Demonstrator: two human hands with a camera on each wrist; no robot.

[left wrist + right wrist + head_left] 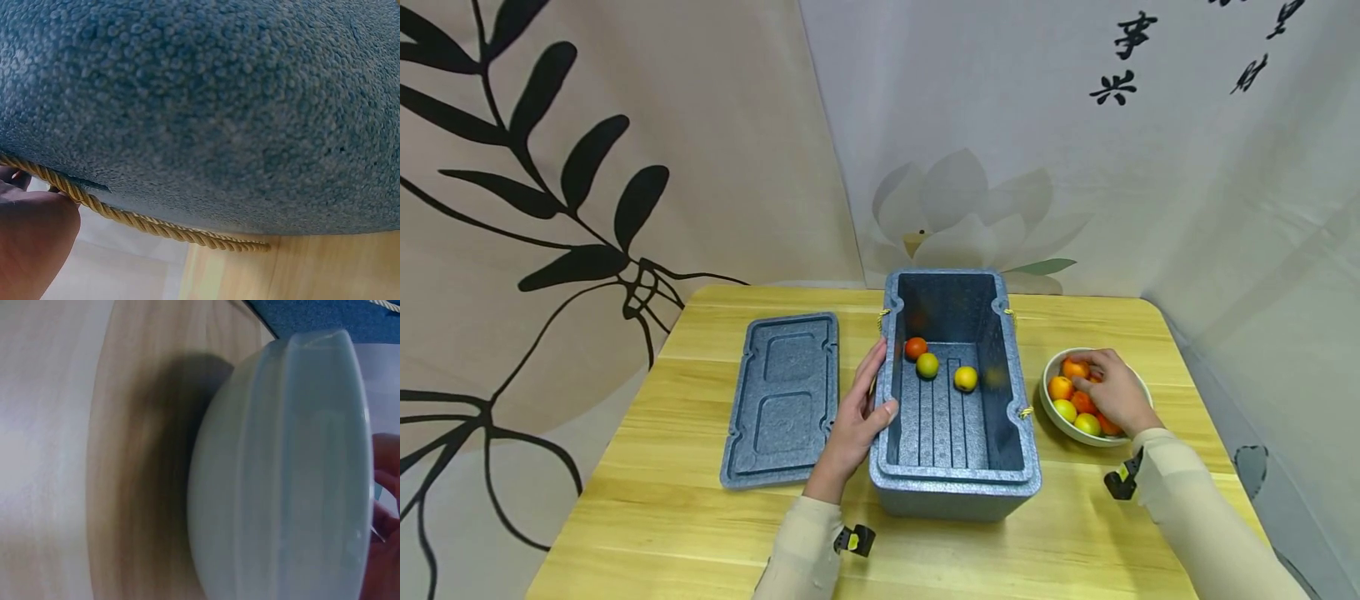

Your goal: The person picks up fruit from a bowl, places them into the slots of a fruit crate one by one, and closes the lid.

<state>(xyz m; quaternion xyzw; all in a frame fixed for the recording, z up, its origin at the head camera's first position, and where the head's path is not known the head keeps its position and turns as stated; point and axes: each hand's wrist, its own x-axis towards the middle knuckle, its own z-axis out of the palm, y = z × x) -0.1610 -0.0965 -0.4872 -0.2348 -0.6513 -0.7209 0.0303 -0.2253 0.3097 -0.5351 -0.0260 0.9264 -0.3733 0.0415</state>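
A speckled blue-grey foam box (955,477) stands open-topped on the table. Inside it lie a red-orange fruit (915,348) and two yellow-green fruits (927,365). My left hand (853,425) rests against the box's left side, fingers along the outside and thumb on the rim. In the left wrist view, a yellow rope handle (169,232) runs beside that hand. On the right, my right hand (1116,390) reaches into a pale bowl (1057,423) of mixed fruit and pinches an orange (1075,369). The bowl wall partly hides its fingers in the right wrist view.
Left of the box lies its blue-grey lid (786,400), flat on the wooden table (662,467). Yellow-green fruits (1064,410) and more orange ones fill the bowl. A printed cloth (760,150) hangs behind the table.
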